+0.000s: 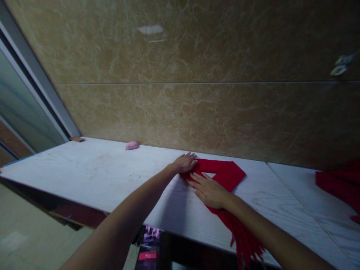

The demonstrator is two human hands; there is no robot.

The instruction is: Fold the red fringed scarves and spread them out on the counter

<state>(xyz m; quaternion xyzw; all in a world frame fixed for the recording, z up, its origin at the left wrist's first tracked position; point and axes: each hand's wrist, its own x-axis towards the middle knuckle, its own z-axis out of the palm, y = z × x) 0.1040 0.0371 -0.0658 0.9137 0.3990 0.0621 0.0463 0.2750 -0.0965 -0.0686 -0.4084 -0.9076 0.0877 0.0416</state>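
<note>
A red scarf (227,173) lies folded on the white wooden table (92,176), its fringe (247,243) hanging over the near edge. My left hand (184,162) rests on the scarf's far left corner, fingers stretched out over the cloth. My right hand (209,190) lies flat on the scarf just nearer to me, fingers spread and pointing left. Neither hand grips the cloth.
A small pink lump (132,145) sits by the brown tiled wall (213,112) at the table's back. More red cloth (341,185) lies at the right edge. A small wooden block (77,139) sits at the far left corner beside a glass door frame (36,82).
</note>
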